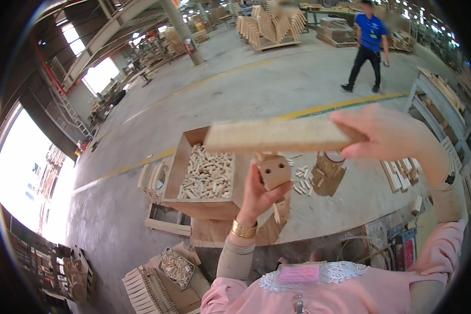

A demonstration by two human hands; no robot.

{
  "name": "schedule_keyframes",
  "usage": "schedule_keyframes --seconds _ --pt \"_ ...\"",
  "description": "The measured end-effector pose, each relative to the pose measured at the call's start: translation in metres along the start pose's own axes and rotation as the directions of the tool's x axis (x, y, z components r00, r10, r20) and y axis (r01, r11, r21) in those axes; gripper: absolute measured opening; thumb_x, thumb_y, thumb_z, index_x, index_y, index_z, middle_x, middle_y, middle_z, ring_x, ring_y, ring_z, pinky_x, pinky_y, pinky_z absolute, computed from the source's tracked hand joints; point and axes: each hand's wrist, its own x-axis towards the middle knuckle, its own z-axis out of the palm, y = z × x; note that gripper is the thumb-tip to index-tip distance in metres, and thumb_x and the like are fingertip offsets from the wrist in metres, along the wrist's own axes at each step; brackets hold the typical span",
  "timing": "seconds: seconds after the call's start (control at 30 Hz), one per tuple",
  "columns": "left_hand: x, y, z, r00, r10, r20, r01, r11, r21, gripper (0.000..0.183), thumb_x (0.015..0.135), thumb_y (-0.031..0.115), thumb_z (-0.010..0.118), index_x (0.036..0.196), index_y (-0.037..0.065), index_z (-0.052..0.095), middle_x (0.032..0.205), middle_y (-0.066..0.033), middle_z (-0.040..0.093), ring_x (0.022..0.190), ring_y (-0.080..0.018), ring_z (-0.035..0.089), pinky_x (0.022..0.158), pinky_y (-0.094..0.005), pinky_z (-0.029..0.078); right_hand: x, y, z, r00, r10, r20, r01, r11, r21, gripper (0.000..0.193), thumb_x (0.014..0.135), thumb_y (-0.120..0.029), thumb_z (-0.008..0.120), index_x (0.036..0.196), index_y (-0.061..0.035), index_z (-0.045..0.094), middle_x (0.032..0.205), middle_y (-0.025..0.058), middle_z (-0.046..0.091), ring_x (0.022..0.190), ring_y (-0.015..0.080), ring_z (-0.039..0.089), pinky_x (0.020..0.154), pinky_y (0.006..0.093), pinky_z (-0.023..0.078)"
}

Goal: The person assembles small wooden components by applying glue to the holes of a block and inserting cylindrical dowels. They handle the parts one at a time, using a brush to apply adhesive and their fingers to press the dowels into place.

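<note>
Item: flat wooden board [277, 136], held level at its far end in the right hand [387, 133], grip closed around it. Judged light, stiff, rough-sawn; best taken at the ends.
Item: small wooden block [273, 171] with two drilled holes, pinched in the left hand [259, 196], just under the board.
Beyond the left grip: open box of wooden dowels [206, 172] on the bench [345, 204].

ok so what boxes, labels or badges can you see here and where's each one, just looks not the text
Open cardboard box: on the bench by the left hand, brown, full of pale wooden dowels.
Small tray: low down at lower left, grey, holding more dowels.
Badge: on the person's chest, pink rectangle over white lace.
Wall extinguisher: on the pillar, red.
</note>
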Motion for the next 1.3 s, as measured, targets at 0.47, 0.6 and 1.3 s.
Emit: schedule_keyframes --seconds 0.47,0.6,1.3 --pt "-0.021 -0.002 -0.032 0.957 -0.019 -0.290 0.041 0.997 0.071 0.049 0.070 -0.006 0.063 0.116 -0.004 0.048 0.116 -0.0135 0.055 0.100 -0.0168 0.054 0.085 -0.0282 0.044 -0.227 0.128 0.325 0.082 0.993 -0.089 -0.991 0.091 0.100 0.053 0.078 -0.033 0.057 0.115 0.0030 0.048 0.102 0.0271 0.055 0.096 0.0419 0.053 0.083 0.0486 0.042" --pt "-0.020 0.014 -0.023 0.931 -0.010 -0.365 0.028 0.999 0.045 0.048 0.068 -0.006 0.065 0.114 -0.003 0.050 0.113 -0.0121 0.057 0.100 -0.0161 0.054 0.084 -0.0287 0.045 -0.153 0.113 0.324 0.547 0.718 -0.431 -0.773 0.631 0.069 0.027 0.072 -0.015 0.065 0.094 -0.0020 0.058 0.091 0.0165 0.056 0.086 0.0349 0.054 0.077 0.0429 0.044" --pt "-0.021 0.012 -0.024 0.935 -0.097 -0.341 0.107 0.994 0.010 0.065 0.064 -0.007 0.071 0.121 0.000 0.040 0.119 -0.0128 0.052 0.102 -0.0174 0.054 0.085 -0.0322 0.047 0.141 0.138 0.420 0.942 0.316 -0.116 -0.307 0.948 0.088 0.013 0.070 -0.014 0.061 0.080 -0.0058 0.064 0.085 0.0134 0.059 0.086 0.0290 0.058 0.073 0.0391 0.047"
